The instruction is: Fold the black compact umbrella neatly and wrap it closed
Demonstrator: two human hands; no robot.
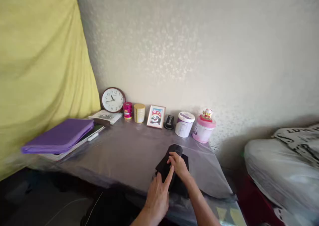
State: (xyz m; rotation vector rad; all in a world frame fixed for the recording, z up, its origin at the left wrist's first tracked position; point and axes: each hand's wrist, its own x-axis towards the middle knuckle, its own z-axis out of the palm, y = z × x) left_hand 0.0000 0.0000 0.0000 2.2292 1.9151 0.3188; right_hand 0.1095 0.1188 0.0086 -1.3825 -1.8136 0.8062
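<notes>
On the grey-covered table, near its front edge, the black cloth item lies under both hands. The left hand is spread, one finger reaching out; the right hand's fingers curl, any pinch impossible to tell. Uneven pressure could skew the cloth's layers.

grey-covered table | black cloth | pink can | picture frame | white-lidded tub
</notes>
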